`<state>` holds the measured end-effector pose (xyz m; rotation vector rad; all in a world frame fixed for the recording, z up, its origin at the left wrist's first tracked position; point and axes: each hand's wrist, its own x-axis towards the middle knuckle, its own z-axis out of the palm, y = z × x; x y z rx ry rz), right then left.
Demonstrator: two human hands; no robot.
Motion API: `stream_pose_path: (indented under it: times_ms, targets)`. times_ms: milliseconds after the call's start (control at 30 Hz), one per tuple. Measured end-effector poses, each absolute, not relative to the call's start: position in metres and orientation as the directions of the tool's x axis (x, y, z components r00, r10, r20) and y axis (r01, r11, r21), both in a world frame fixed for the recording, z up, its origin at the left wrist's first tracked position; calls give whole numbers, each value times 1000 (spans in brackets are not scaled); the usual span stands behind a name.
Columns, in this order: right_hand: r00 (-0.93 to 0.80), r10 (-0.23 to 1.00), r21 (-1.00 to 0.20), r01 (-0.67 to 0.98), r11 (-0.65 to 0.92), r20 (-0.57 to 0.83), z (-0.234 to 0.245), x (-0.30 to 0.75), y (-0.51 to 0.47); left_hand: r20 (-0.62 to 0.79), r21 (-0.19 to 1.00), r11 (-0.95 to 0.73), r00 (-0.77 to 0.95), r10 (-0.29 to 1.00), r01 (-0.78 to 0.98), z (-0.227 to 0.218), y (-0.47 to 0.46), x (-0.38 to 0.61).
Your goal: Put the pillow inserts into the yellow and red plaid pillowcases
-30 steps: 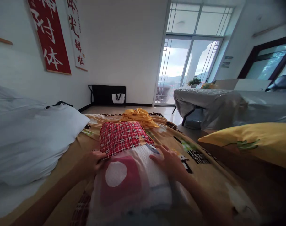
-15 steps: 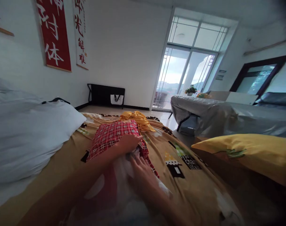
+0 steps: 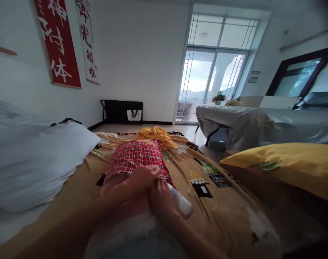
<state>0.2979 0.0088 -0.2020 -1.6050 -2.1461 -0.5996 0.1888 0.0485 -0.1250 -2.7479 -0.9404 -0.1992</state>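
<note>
A pillow [image 3: 180,203] with a white and pink inner cover lies on the tan cartoon-print bedspread [image 3: 223,194] in front of me. A red checked pillowcase [image 3: 138,156] covers its far half. My left hand [image 3: 142,177] is closed on the near edge of the pillowcase. My right hand [image 3: 161,199] lies beside it on the pillow, fingers pressed down at the same edge, touching the left hand.
A yellow cloth [image 3: 157,135] lies crumpled beyond the pillowcase. A white duvet [image 3: 36,162] is heaped at left, a yellow pillow [image 3: 285,163] at right. A grey covered table [image 3: 261,120] stands by the glass balcony doors [image 3: 207,84].
The pillowcase has come further down over the pillow. My hands moved from the pillow's two sides to its middle and now touch at the pillowcase's edge.
</note>
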Motion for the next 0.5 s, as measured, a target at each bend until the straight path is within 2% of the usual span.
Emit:
stream_pose_path:
  times_ms: [67,133,233,333,400,500]
  targets:
    - [-219,768,141,976,168,602,-204,315,-14,293,-133,-735,735,612,665,-123,62,156]
    - [-271,690,205,962,179,671,-205,323,-38,372,-14,-665,622,689,746,-129,72,121]
    - [-454,496,289,881,375,740,-211,305,-64,432,208,-534,412,802,819,-150,80,77]
    - [-487,331,306,828,470,808,-218,260,-65,436,368,-477,305,847,798,-170,86,51]
    - [-460,348,283,845,453,817,-220,234,-49,418,471,-500,315,852,727,-178,92,42]
    - [-448,507,236,872,428,736,-214,217,-19,431,608,-522,303,850,598,-181,99,37]
